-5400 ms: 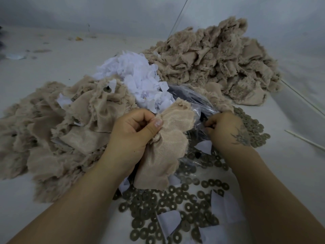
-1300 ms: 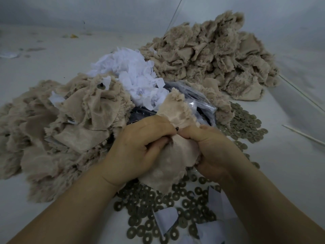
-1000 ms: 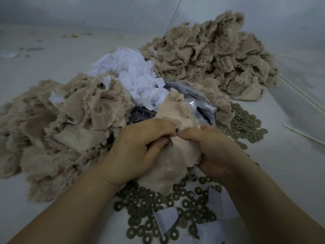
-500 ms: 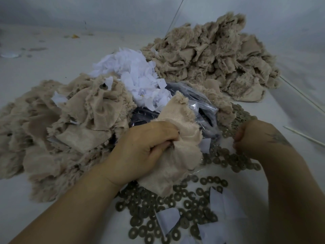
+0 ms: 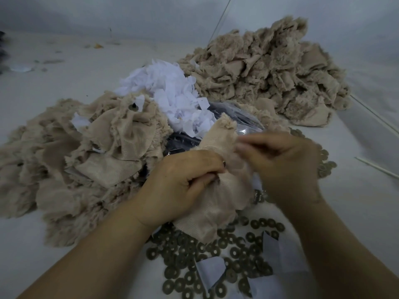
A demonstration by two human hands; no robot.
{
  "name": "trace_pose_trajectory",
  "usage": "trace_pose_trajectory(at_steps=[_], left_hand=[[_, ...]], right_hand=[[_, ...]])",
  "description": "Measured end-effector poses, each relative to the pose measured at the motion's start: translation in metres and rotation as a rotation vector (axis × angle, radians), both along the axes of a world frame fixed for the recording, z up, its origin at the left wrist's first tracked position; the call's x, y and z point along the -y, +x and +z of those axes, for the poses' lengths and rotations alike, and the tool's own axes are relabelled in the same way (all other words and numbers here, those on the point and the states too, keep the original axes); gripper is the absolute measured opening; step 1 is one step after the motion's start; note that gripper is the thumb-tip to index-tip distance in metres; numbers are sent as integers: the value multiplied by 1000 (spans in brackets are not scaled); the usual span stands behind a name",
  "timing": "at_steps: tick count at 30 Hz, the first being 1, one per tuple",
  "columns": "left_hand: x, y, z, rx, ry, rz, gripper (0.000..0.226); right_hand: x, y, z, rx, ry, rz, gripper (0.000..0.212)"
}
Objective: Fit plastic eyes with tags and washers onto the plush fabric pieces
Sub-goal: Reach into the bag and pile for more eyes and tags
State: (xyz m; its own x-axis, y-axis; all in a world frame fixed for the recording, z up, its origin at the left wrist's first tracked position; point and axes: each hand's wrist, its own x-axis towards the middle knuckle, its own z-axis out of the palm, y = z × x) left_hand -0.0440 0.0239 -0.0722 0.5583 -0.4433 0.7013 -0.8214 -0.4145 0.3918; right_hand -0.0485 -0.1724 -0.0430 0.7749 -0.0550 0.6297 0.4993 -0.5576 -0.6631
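Just above the washers point(image 5: 241, 253), the left hand point(image 5: 181, 186) is gripping the fabric point(image 5: 218, 199) while the blurred right hand point(image 5: 287, 167), fingers curled, is nearing it, contents unclear; a loosening grip risks the eye post slipping back out.

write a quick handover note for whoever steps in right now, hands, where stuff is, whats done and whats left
Left hand grips the plush fabric piece at the fitting spot.
Right hand is over the same piece, fingers curled; it is blurred, so whatever it pinches cannot be made out.
Washers lie scattered in front, with more at the right. White tags are heaped behind, beside the plastic bag.
Left pile shows tags and a washer, seemingly fitted; far pile looks still to do.
Left: finish this piece, then work through the far pile.
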Motion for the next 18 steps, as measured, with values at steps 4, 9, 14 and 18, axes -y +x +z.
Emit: trace_pose_trajectory(at_steps=[4,9,14,18], left_hand=[[0,-2,4,4,15,17,14],[0,-3,6,-45,-10,96,12],[1,-3,7,-79,-64,114,10],[1,-5,8,-109,-78,112,8]], right_hand=[[-17,3,-15,64,-135,55,13],[-11,5,-18,67,-139,154,19],[-9,6,-17,118,-171,209,22],[-9,6,-17,152,-208,207,19]])
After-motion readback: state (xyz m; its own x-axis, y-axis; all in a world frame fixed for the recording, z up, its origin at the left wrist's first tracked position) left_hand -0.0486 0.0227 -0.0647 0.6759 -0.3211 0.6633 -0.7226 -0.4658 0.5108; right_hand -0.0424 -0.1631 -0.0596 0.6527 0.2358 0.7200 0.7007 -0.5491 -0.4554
